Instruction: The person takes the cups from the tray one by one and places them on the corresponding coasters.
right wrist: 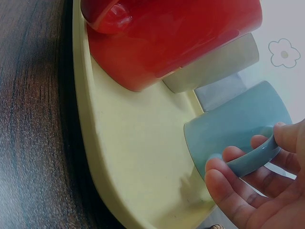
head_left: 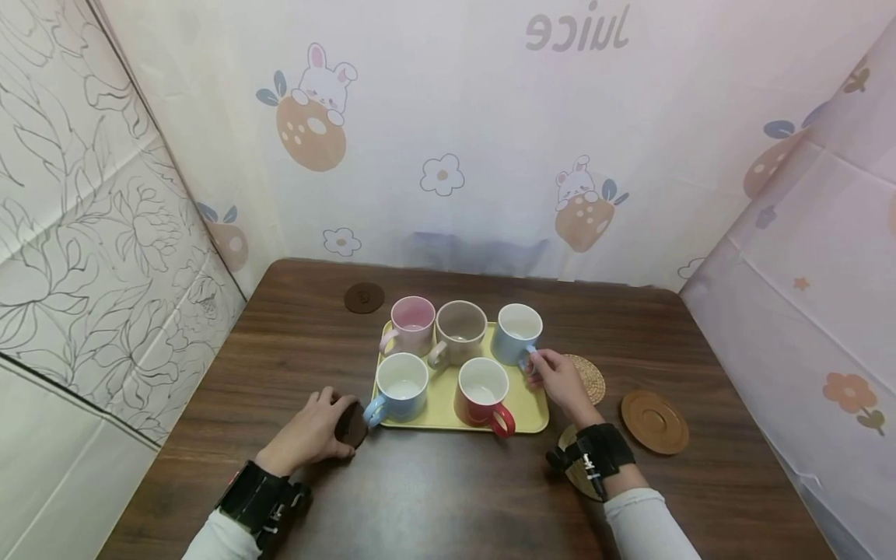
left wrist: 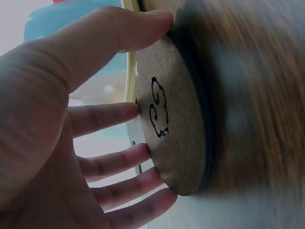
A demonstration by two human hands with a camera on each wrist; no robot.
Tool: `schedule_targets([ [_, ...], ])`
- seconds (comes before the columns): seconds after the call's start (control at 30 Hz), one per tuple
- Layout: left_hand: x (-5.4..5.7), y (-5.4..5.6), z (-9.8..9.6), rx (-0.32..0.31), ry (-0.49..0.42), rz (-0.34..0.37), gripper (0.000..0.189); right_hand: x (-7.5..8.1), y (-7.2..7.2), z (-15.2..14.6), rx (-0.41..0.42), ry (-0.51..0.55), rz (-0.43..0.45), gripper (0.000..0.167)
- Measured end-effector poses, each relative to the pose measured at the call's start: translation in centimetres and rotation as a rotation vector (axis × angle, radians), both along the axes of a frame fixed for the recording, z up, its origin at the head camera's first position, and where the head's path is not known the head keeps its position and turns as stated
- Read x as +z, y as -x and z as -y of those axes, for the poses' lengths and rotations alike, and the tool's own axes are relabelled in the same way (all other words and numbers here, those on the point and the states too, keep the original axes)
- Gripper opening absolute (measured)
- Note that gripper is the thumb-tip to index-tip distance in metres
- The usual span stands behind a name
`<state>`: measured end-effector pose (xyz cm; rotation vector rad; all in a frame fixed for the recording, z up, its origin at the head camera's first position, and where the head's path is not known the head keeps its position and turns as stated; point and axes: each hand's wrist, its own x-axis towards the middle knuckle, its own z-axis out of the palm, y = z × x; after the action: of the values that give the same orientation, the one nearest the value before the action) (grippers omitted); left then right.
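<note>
Gripping the handle of the back blue mug (head_left: 513,348), the right hand (head_left: 560,381) has its fingers and thumb closed narrowly about the loop. This mug is upright, or close to it, at the far right corner of the yellow tray (head_left: 435,404); whether its base bears fully on the tray I cannot tell. The left hand (head_left: 318,428) is spread wider, holding a dark brown coaster (head_left: 351,425) by its edge between thumb and fingertips. The coaster seems tipped up from the desk (head_left: 434,498), just beside the tray's near left corner; the left wrist view shows a black line drawing on its brown face.

As for progress, four more mugs stand on the tray: a pink mug (head_left: 418,341) and a taupe mug (head_left: 465,350) along the back, a front blue mug (head_left: 406,400) and a red mug (head_left: 476,402) nearest the person. None sits on a coaster. The other coasters lie apart from the mugs: a dark round coaster (head_left: 363,298) behind the tray's left end, a woven coaster (head_left: 588,377) and a brown wooden coaster (head_left: 655,421) to the right, and a pale round coaster (head_left: 579,476) partly hidden under the right wrist. I judge the mugs largely grouped, with the held mug and coaster both unfinished.
</note>
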<state>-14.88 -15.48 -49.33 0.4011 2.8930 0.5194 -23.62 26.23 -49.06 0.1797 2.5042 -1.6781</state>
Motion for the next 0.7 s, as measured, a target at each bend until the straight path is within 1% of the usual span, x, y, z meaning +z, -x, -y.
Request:
schedule_targets([
  [0.2, -0.1, 0.8, 0.7, 0.032, 0.004, -0.027, 0.077, 0.0, 0.1, 0.0, -0.005, -0.002, 0.013, 0.033],
  [0.33, 0.0, 1.8, 1.3, 0.041, -0.003, -0.047, 0.076, -0.2, 0.2, -0.1, 0.002, -0.01, 0.005, 0.033],
  [0.47, 0.7, 3.3, 1.9, 0.037, -0.011, -0.039, 0.076, -0.2, 0.2, -0.2, 0.003, -0.02, 0.001, 0.032],
  [0.53, 1.2, 4.2, 2.3, 0.029, -0.016, -0.023, 0.076, -0.2, 0.1, -0.3, 0.003, -0.025, -0.002, 0.033],
  [0.7, 2.2, 6.6, 3.1, 0.015, -0.023, -0.012, 0.076, -0.1, -0.1, -0.1, 0.011, -0.014, -0.006, 0.034],
])
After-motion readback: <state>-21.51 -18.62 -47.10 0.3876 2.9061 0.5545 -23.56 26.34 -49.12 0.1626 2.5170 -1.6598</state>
